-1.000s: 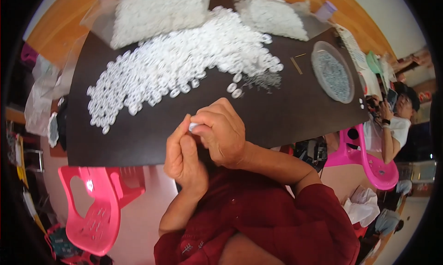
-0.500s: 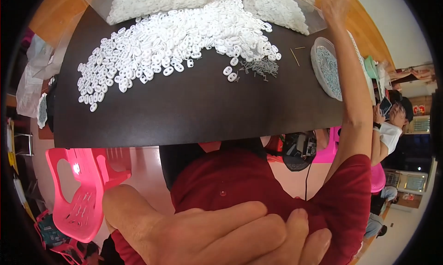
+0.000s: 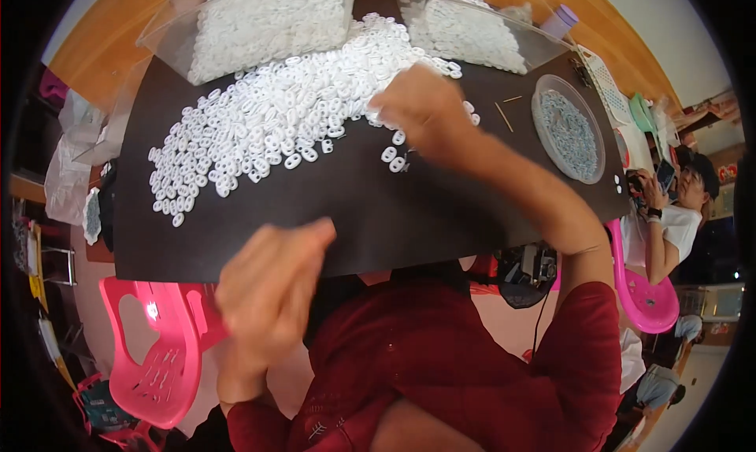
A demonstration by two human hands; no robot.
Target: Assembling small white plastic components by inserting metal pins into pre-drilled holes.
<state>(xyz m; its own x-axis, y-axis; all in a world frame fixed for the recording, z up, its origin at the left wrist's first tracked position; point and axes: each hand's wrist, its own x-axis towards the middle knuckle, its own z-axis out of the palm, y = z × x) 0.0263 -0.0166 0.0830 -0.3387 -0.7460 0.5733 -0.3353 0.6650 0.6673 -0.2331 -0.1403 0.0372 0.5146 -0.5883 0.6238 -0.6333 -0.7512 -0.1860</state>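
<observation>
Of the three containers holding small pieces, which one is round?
The tub at the right, holding blue-grey pieces; the two clear bins at the back are straight-sided and hold white pieces.

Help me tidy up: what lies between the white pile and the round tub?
Two thin gold-coloured sticks lie between the white pile and the round tub in the head view.

We see a dark red shirt [image 3: 480, 365] with short sleeves, the right sleeve [image 3: 583, 326] at four o'clock, the left sleeve [image 3: 256, 424] at seven; a small round button [image 3: 390, 346] sits at six, a pale leaf-like marking [image 3: 316, 430] between six and seven
</observation>
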